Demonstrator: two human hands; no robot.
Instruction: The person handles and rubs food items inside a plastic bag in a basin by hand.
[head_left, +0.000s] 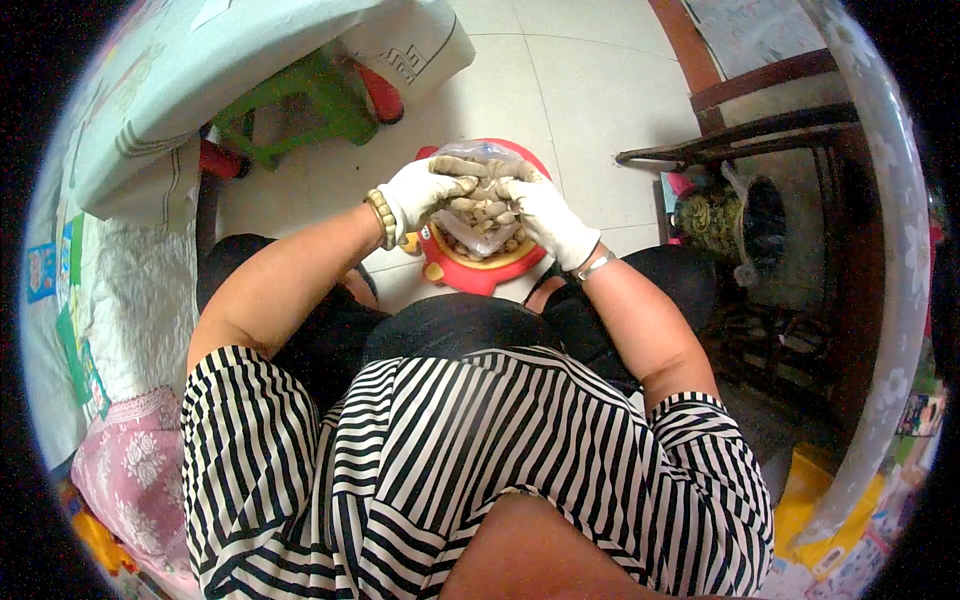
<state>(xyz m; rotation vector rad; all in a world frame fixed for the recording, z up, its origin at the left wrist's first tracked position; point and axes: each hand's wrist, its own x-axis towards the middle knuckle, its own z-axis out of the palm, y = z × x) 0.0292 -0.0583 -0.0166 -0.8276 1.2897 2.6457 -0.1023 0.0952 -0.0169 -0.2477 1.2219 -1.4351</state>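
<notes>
A red round tub point(490, 278) with a yellow inner rim stands on the floor between my knees. Small tan pieces that look like unshelled peanuts point(465, 240) lie in it, with a clear plastic bag point(487, 236) among them. Above the tub, my left hand point(428, 190) and my right hand point(540, 208) meet, both in white gloves with soiled brownish fingers. The fingers of each curl inward, tips close together. Whatever sits between them is too small and hidden to name.
Left of me is a cloth-covered table point(260, 60), with a green stool point(295, 110) beneath its edge. A dark wooden frame point(770, 125) and a patterned bag point(715, 220) stand at the right. Pale floor tiles point(585, 100) lie ahead.
</notes>
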